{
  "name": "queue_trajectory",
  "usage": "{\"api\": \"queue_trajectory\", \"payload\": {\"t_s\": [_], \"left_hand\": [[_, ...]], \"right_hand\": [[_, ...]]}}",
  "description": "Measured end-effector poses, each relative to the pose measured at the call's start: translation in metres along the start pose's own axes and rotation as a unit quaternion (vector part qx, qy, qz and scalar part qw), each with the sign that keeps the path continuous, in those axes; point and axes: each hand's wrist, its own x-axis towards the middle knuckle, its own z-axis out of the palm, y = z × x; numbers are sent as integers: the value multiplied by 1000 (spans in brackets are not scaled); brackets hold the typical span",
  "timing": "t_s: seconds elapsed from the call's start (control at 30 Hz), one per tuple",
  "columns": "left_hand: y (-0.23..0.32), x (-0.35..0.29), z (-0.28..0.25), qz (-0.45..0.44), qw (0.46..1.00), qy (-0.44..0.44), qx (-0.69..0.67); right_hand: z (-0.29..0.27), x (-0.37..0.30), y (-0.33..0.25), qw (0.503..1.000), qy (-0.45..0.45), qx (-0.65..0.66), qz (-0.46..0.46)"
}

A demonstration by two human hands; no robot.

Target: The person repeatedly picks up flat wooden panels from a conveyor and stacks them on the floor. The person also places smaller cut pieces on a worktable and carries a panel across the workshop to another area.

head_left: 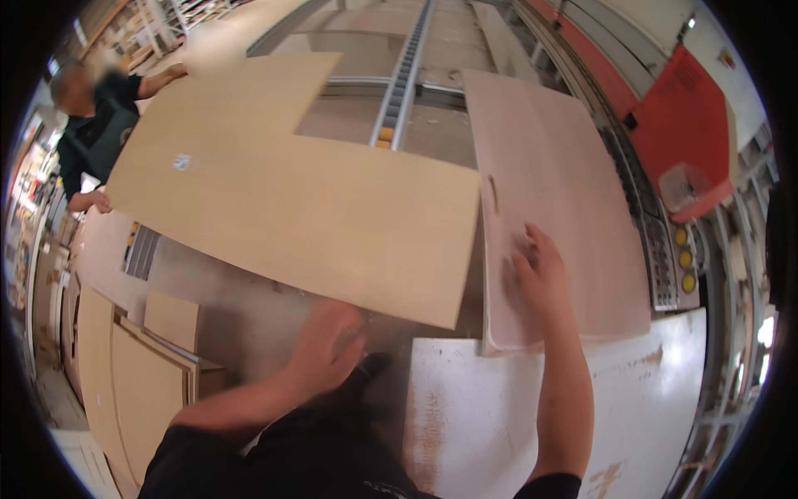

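Your left hand, blurred, is at the near edge of a large L-shaped tan board, its fingers curled inward; you cannot tell from this view whether they touch the edge or have hold of anything. Your right hand is half open, thumb and fingers bent and parted with nothing visible between them, over a long pinkish board at your right; whether the fingertips rest on its face is unclear. The tan board lies straight ahead of your left hand and to the left of your right one. Its long axis runs crosswise in front of you, slanting from the far left down toward the near right, with the notch of the L facing away and to the right. Its right end comes close beside the pinkish board's left edge, whose own long axis points away from you. Of your two hands, the left looks nearer to the tan board, just beside its long near edge, while the right is a little past its end. At the far left, a co-worker in a dark shirt has one hand at that board's left corner. Beyond the tan board, a roller track runs away from you; near your right forearm lies a scuffed white panel.
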Motion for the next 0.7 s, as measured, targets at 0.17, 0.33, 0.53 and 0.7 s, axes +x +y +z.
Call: {"api": "queue_trajectory", "payload": {"t_s": [0.17,0.33,0.53,0.7], "left_hand": [[-1,-36,-28,-51,994,-88,-42],[-84,132,-82,110,968,47,219],[-200,242,-94,-160,950,-163,211],[-229,234,-104,-148,947,-182,218]], "right_hand": [[29,54,-24,999,-31,-9,-20],[52,85,-63,996,-58,62,7],[104,116,-142,962,-171,193,88],[150,128,-170,977,-213,-27,3]]}}
